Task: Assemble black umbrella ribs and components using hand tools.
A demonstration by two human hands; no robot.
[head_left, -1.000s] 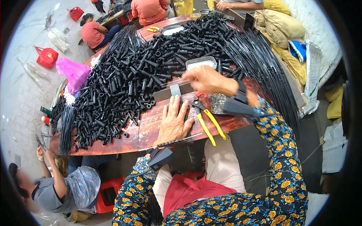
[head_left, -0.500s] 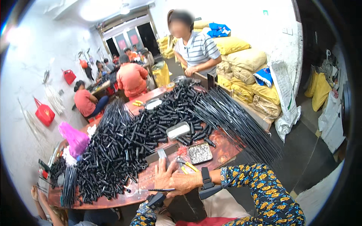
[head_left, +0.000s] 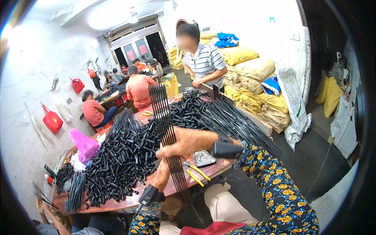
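Note:
A thin dark rod (head_left: 161,107) stands nearly upright before me, showing as several evenly spaced parallel stripes. Whether it is one moving rod or several, I cannot make out. My right hand (head_left: 190,141) reaches across from the right, its blurred fingers closed around the striped length. Just below it, my left hand (head_left: 161,175) is also closed against the rod, partly covered by the right. Beyond both hands spreads a large heap of short black tubular pieces (head_left: 121,160). Yellow-handled pliers (head_left: 194,178) lie at the table edge, beside a tray of small metal parts (head_left: 204,158).
Long black rods (head_left: 239,123) lie bundled on the right of the reddish table (head_left: 147,183). A pink plastic bag (head_left: 84,145) sits at left. Opposite stands a person in a striped shirt (head_left: 205,62), before stacked yellow sacks (head_left: 250,70). At lower left, another person's hands (head_left: 42,205) hold thin rods.
My hands have risen from the near table edge and moved apart slightly. The rod, earlier lying low and almost level, is now upright. My view has shifted a little.

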